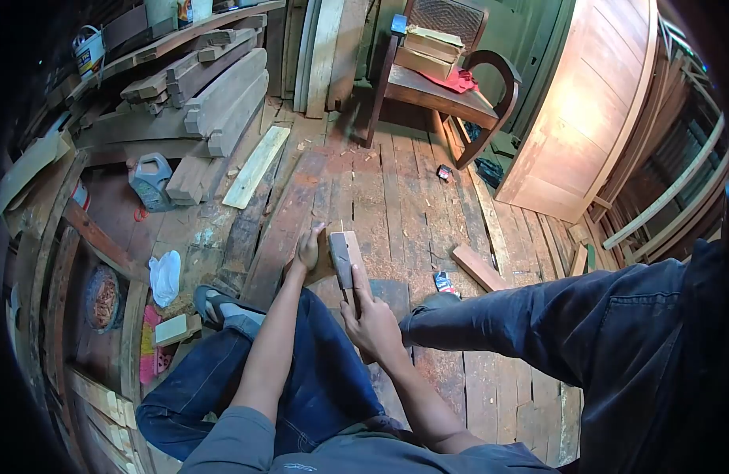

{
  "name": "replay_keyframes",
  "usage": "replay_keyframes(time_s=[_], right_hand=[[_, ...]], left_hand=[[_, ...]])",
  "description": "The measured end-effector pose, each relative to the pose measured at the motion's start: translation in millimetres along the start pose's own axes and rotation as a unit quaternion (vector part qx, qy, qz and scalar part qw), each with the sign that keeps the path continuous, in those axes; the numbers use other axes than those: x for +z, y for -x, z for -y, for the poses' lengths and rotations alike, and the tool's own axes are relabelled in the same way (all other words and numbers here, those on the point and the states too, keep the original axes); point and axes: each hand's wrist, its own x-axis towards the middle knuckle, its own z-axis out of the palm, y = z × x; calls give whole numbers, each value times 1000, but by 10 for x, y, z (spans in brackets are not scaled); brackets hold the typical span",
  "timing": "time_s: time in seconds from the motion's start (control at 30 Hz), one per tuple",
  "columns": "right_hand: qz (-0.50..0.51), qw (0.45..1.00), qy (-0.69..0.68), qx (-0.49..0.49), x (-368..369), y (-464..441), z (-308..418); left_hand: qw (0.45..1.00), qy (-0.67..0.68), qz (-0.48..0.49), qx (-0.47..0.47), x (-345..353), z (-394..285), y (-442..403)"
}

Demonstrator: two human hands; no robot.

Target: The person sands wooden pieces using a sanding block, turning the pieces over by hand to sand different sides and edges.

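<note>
Near the middle of the view, my left hand (309,246) holds the far side of a brown wooden piece (323,261) above my bent knee. My right hand (372,322) is wrapped round a tool (345,265) with a flat grey face and wooden edge, its index finger stretched along the side. The tool lies against the right side of the wooden piece. What is under the tool is hidden, and the fingertips of my left hand are partly out of sight behind the wood.
A wooden armchair (435,91) with blocks on it stands ahead. Stacked beams (222,103) are at the left, a wooden door panel (585,110) leans at the right. A loose block (479,268) and shavings lie on the plank floor. Another person's leg (522,316) reaches in from the right.
</note>
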Motion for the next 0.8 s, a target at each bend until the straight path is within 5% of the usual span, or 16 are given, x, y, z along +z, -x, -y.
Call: replay_keyframes(time_s=[0.13,0.33,0.57,0.7,0.8], right_hand=[[-7,1000,-4,-8,25,-4,-23],[-14,1000,0,-15,26,-2,-21],[-23,1000,-5,-15,74,-101,-86],[-29,999,-13,-16,75,-245,-68],[-45,998,-15,-42,93,-335,-62]], left_hand=[[995,-57,-15,78,19,111,0],[998,58,-7,-38,-14,-72,-9],[1000,9,18,-10,71,129,-127],[995,83,62,0,398,847,-475],[996,58,59,-38,219,465,-475]])
